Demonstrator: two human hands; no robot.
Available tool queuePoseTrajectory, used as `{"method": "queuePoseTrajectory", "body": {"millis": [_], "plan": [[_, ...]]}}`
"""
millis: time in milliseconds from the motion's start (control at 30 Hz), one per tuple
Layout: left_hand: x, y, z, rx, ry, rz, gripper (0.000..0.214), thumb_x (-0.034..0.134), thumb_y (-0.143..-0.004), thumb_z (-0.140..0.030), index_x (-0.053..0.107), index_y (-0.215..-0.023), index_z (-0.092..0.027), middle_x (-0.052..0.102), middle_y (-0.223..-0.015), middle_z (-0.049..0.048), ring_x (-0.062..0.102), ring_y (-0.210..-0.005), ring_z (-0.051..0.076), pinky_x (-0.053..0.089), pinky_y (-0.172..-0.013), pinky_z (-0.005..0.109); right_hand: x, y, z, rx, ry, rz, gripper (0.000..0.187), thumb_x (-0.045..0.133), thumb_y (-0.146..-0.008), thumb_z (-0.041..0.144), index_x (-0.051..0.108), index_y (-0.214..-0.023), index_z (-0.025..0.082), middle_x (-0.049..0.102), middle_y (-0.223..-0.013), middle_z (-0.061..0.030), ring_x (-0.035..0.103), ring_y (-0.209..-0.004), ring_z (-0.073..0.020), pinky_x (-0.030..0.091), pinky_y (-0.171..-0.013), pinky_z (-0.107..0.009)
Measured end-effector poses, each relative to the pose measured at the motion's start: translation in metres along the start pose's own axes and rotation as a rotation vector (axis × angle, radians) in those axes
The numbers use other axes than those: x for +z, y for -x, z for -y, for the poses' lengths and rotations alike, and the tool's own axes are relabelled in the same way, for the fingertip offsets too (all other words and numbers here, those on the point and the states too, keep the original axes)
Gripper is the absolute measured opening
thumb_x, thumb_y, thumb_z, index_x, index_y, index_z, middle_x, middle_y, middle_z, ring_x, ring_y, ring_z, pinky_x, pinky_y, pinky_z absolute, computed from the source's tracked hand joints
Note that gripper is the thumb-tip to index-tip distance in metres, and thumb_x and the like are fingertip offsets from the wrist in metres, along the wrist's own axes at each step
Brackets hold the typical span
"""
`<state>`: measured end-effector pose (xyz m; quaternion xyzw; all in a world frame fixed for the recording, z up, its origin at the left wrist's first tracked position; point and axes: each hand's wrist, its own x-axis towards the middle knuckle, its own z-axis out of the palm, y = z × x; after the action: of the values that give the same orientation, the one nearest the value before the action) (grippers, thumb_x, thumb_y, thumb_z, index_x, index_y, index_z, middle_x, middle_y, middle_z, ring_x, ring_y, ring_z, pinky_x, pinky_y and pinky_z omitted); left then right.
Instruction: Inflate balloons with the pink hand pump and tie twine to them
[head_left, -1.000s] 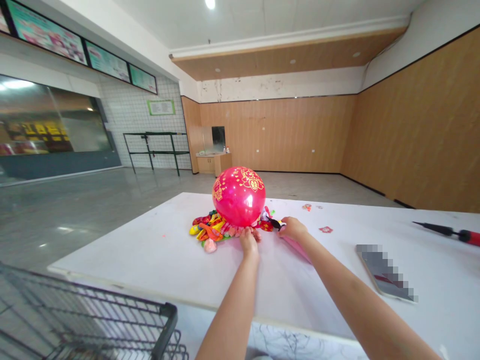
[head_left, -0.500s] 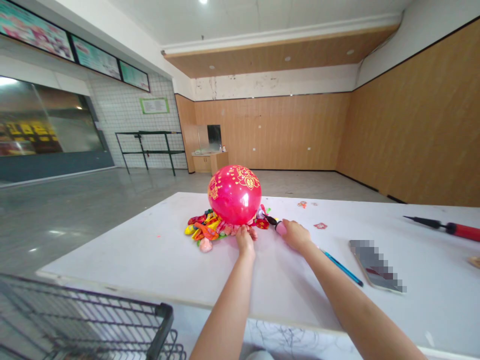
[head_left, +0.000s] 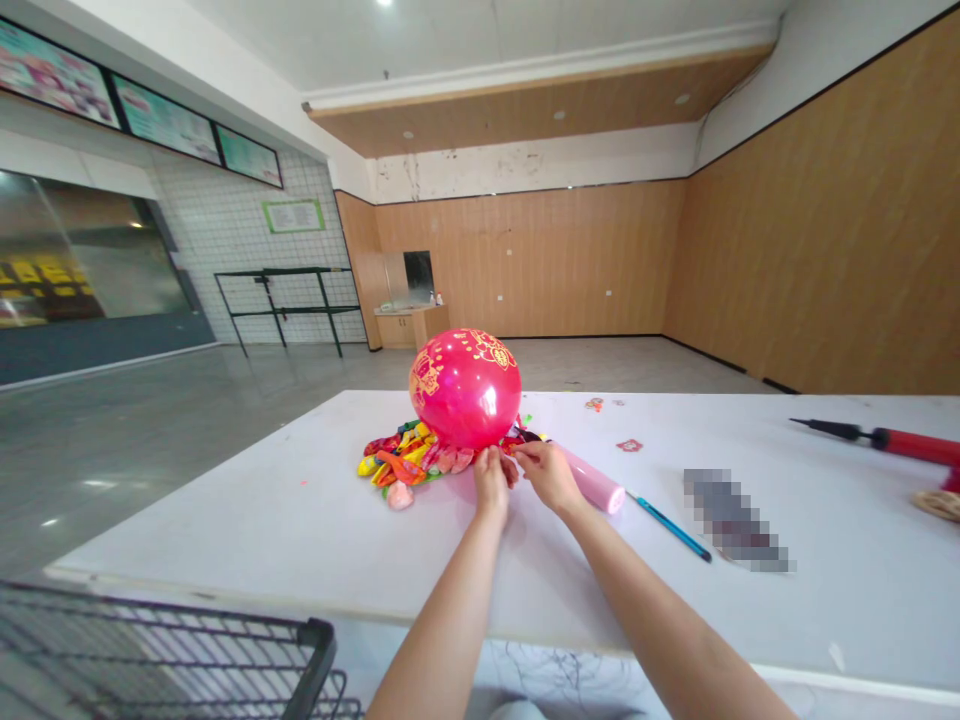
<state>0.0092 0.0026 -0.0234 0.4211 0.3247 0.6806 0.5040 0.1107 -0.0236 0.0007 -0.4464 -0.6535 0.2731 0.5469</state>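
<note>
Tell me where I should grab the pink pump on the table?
Grab the pink pump around the middle of its barrel, coming down from above. It lies flat on the table, its round body bare on top. Its nozzle end points at the balloon, where the right hand and left hand are busy.

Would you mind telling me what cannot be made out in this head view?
- Balloon neck: hidden behind the left hand and right hand, so the grip cannot be judged.
- Phone: blurred out, no detail.
- Red pump: far end cut off by the right edge.
- Cart: cut off by the bottom and left edges.
- Wall signs: text too small to read.
- Flat balloons: partly hidden under the balloon.
</note>
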Motion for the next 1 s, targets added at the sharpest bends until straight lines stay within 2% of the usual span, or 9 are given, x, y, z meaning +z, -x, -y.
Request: {"method": "queuePoseTrajectory", "body": {"millis": [100, 200, 333, 433, 600, 767, 900, 1000], "plan": [[0.004, 0.004, -0.001, -0.028, 0.027, -0.012, 0.035, 0.067, -0.076, -0.045, 0.047, -0.063, -0.019, 0.046, -0.046, -0.0038, 0.041, -0.037, 0.009, 0.027, -0.039, 0.02, 0.004, 0.003, -0.008, -0.046, -0.107, 0.043, 0.033, 0.051, -0.087, 0.037, 0.06, -0.06, 0.02, 0.062, -0.062, -0.0022, 0.057, -0.062, -0.0166, 0.045, -0.063, -0.026], [0.009, 0.008, 0.0, -0.049, 0.02, 0.01, 0.033, 0.069, -0.075, -0.044, 0.049, -0.065, -0.019, 0.046, -0.049, -0.0038, 0.042, -0.039, 0.009, 0.027, -0.039, 0.021, 0.002, 0.003, -0.011, -0.032, -0.185, 0.066, 0.044, 0.048, -0.089, 0.046, 0.051, -0.053, 0.021, 0.056, -0.052, -0.0012, 0.053, -0.052, -0.0144, 0.043, -0.056, -0.025], [0.014, 0.011, 0.004, -0.039, -0.066, 0.093, 0.029, 0.067, -0.079, -0.041, 0.052, -0.066, -0.019, 0.045, -0.048, -0.0028, 0.041, -0.039, 0.01, 0.027, -0.038, 0.022, -0.001, 0.001, -0.01, 0.072, -0.283, 0.045, 0.046, 0.053, -0.084, 0.055, 0.051, -0.053, 0.021, 0.051, -0.044, 0.001, 0.048, -0.042, -0.0124, 0.038, -0.044, -0.024], [0.017, 0.011, 0.009, -0.026, -0.157, 0.151, 0.029, 0.063, -0.082, -0.039, 0.051, -0.064, -0.02, 0.045, -0.046, -0.0015, 0.039, -0.038, 0.01, 0.025, -0.037, 0.022, -0.002, 0.001, -0.008, 0.194, -0.334, -0.004, 0.041, 0.061, -0.078, 0.052, 0.053, -0.053, 0.02, 0.049, -0.039, 0.0022, 0.044, -0.037, -0.0118, 0.034, -0.039, -0.024], [0.019, 0.011, 0.015, -0.001, -0.264, 0.27, 0.03, 0.067, -0.078, -0.029, 0.049, -0.056, -0.02, 0.042, -0.043, -0.0019, 0.036, -0.038, 0.01, 0.022, -0.038, 0.022, -0.007, 0.002, -0.003, 0.411, -0.576, -0.133, 0.024, 0.075, -0.06, 0.034, 0.056, -0.055, 0.018, 0.053, -0.043, 0.0042, 0.046, -0.039, -0.0101, 0.035, -0.038, -0.022], [0.022, 0.016, 0.008, -0.084, -0.221, 0.37, 0.026, 0.065, -0.078, -0.021, 0.051, -0.056, -0.019, 0.043, -0.041, -0.0015, 0.035, -0.037, 0.01, 0.021, -0.04, 0.023, -0.017, -0.002, -0.004, 0.458, -0.655, -0.208, 0.016, 0.072, -0.055, 0.023, 0.058, -0.06, 0.017, 0.055, -0.046, 0.0046, 0.048, -0.042, -0.0097, 0.037, -0.042, -0.023], [0.024, 0.021, -0.005, -0.159, -0.182, 0.418, 0.029, 0.064, -0.08, -0.031, 0.05, -0.057, -0.019, 0.044, -0.04, -0.002, 0.035, -0.036, 0.01, 0.022, -0.039, 0.023, -0.028, -0.004, -0.008, 0.535, -0.697, -0.227, 0.029, 0.075, -0.052, 0.025, 0.063, -0.076, 0.017, 0.064, -0.061, 0.0031, 0.058, -0.057, -0.0128, 0.043, -0.053, -0.024], [0.025, 0.022, -0.01, -0.144, -0.192, 0.45, 0.035, 0.062, -0.08, -0.046, 0.049, -0.062, -0.019, 0.044, -0.04, -0.0029, 0.035, -0.035, 0.009, 0.023, -0.038, 0.022, -0.036, -0.005, -0.008, 0.607, -0.692, -0.196, 0.033, 0.078, -0.05, 0.028, 0.062, -0.078, 0.018, 0.064, -0.064, 0.0035, 0.057, -0.06, -0.0113, 0.04, -0.052, -0.022]]}}
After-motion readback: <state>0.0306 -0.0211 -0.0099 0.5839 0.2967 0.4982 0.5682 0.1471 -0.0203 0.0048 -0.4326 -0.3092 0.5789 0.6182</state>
